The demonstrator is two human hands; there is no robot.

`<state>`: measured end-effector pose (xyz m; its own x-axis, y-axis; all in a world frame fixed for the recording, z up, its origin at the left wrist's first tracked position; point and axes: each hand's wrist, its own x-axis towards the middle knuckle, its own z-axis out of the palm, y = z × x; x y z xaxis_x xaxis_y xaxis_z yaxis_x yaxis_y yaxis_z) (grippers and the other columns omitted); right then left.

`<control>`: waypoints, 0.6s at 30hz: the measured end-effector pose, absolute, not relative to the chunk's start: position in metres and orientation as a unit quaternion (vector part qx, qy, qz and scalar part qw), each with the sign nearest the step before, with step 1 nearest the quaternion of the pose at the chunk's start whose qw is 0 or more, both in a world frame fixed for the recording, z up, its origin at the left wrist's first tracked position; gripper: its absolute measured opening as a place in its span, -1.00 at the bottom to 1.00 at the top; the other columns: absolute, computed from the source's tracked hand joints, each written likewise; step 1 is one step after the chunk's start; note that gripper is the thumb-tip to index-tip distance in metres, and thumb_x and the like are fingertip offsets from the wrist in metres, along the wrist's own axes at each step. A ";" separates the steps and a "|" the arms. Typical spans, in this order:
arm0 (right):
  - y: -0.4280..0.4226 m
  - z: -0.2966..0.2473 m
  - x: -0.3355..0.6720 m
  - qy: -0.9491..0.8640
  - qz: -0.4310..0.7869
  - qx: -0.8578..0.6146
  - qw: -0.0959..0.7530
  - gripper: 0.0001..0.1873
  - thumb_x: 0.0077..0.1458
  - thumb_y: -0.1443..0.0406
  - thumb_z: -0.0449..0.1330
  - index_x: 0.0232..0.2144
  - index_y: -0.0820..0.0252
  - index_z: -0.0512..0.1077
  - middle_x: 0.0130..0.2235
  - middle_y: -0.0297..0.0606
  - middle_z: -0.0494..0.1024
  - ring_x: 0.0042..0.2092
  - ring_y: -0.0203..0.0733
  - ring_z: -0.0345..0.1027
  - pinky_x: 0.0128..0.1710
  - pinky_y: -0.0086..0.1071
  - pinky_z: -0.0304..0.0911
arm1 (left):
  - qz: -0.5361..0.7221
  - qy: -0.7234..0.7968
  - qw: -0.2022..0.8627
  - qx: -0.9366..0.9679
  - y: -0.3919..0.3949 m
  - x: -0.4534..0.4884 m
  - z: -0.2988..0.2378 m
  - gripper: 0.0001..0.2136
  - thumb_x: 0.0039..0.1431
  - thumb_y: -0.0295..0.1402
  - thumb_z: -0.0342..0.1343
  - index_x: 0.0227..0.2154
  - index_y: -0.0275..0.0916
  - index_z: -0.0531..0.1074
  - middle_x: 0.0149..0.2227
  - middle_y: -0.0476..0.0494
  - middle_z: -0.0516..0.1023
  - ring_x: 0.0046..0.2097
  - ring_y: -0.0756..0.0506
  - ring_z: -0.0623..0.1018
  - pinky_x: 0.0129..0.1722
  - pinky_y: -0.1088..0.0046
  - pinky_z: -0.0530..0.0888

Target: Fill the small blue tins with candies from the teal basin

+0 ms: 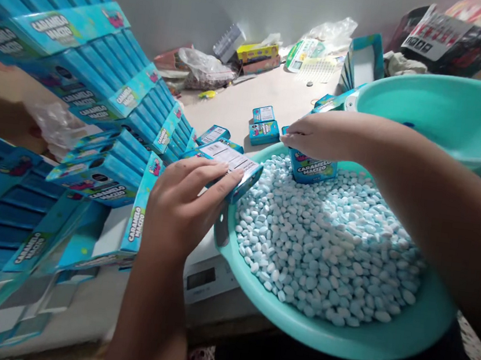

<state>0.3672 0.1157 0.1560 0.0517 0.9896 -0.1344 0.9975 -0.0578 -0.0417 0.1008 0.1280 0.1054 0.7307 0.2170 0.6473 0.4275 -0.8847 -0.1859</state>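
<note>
A turquoise basin (276, 319) holds a heap of small pale blue and white candies (323, 254). At its left rim, my left hand (192, 197) grips a blue candy box (234, 162) lying on its side, fingers over the white printed panel. My right hand (325, 133) reaches across the basin and is closed on the top of another blue candy box (312, 170), marked "Caramelo Macizo". That second box stands roughly upright against the candies near the far rim. My right thumb is hidden.
Stacked display cartons (80, 61) of blue boxes rise at the left. Loose boxes (264, 130) lie behind the basin. A white scale (210, 281) sits beside the basin's left edge. Another turquoise basin (448, 89) stands at the back right. Plastic bags (205, 70) line the wall.
</note>
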 end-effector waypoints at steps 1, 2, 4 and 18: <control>0.115 0.157 0.367 0.686 -0.066 0.724 0.031 -0.51 0.36 0.09 -0.11 -0.10 0.24 0.53 -0.18 -0.03 0.59 -0.22 -0.09 0.42 -0.23 -0.23 0.22 | -0.306 -0.186 0.168 -0.918 0.128 0.100 0.106 -0.57 0.19 -0.51 0.15 0.09 -0.01 0.42 -0.08 -0.13 0.59 0.01 -0.20 0.53 0.03 0.13 0.51; 0.114 0.158 0.366 0.687 -0.069 0.723 0.032 -0.51 0.36 0.10 -0.11 -0.10 0.25 0.53 -0.18 -0.02 0.59 -0.21 -0.08 0.41 -0.22 -0.23 0.21 | -0.291 -0.192 0.172 -0.921 0.128 0.100 0.107 -0.60 0.19 -0.50 0.13 0.08 -0.03 0.43 -0.09 -0.13 0.59 0.00 -0.20 0.53 0.01 0.13 0.51; 0.114 0.159 0.366 0.689 -0.074 0.720 0.032 -0.51 0.36 0.12 -0.11 -0.09 0.28 0.52 -0.18 0.00 0.58 -0.19 -0.08 0.41 -0.20 -0.23 0.21 | -0.293 -0.188 0.178 -0.920 0.129 0.099 0.108 -0.60 0.19 -0.50 0.13 0.06 -0.02 0.44 -0.09 -0.13 0.59 -0.01 -0.19 0.53 0.01 0.14 0.50; 0.118 0.153 0.372 0.692 -0.069 0.718 0.021 -0.52 0.34 0.08 -0.11 -0.16 0.19 0.54 -0.10 -0.03 0.59 -0.18 -0.06 0.43 -0.23 -0.23 0.24 | -0.325 -0.147 0.155 -0.921 0.132 0.093 0.108 -0.65 0.19 -0.50 0.18 -0.02 0.03 0.47 -0.09 -0.07 0.59 0.02 -0.13 0.53 0.10 0.13 0.48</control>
<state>0.3715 0.1178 0.1527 0.0323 0.9912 -0.1283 0.9970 -0.0410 -0.0659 0.0927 0.1319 0.1075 0.7462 0.1701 0.6437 0.3716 -0.9086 -0.1906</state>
